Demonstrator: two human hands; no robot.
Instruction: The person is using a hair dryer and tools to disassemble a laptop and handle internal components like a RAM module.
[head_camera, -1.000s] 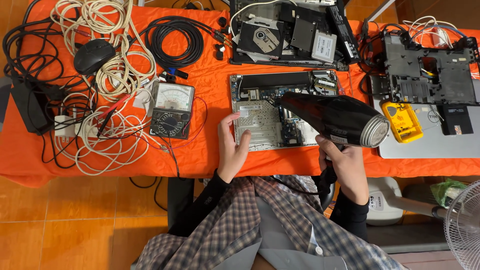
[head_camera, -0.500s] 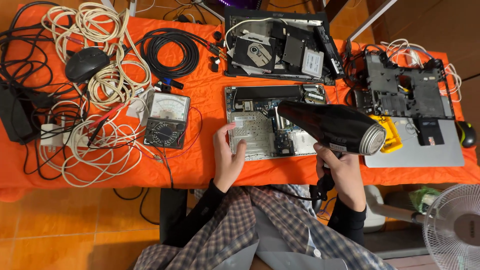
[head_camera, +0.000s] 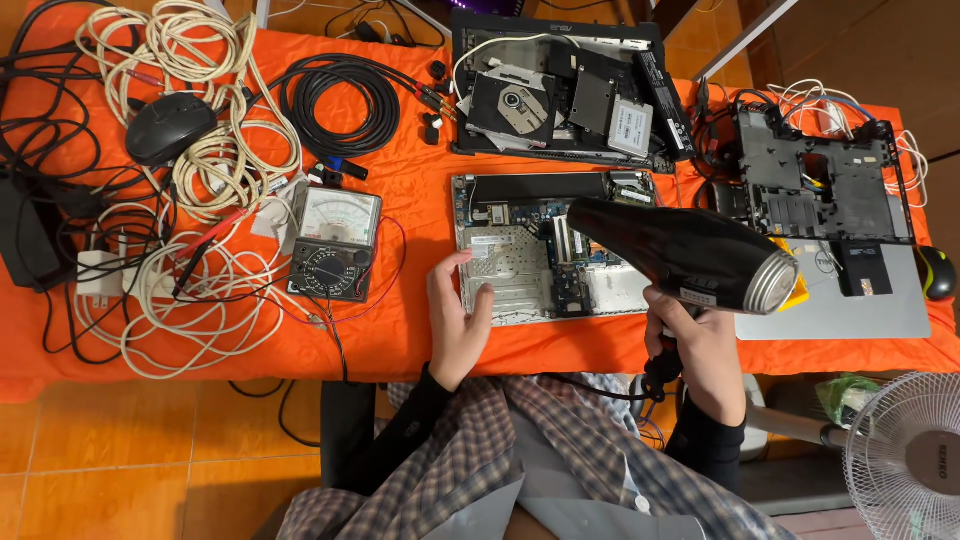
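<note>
Head view: right hand (head_camera: 703, 352) grips hair dryer (head_camera: 680, 250) (black); left hand (head_camera: 458, 322) steadies opened laptop (head_camera: 550, 250).

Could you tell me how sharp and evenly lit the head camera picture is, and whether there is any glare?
Head view: sharp throughout, evenly lit; the black hair dryer in the right hand shows soft glare on its silver rear cap; straight edges bow slightly near the corners; the white floor fan is cropped.

right hand (head_camera: 697, 350) — grips black hair dryer (head_camera: 685, 252) at centre | left hand (head_camera: 458, 322) — flat on opened laptop base (head_camera: 545, 262) | orange surface (head_camera: 420, 190)
</note>
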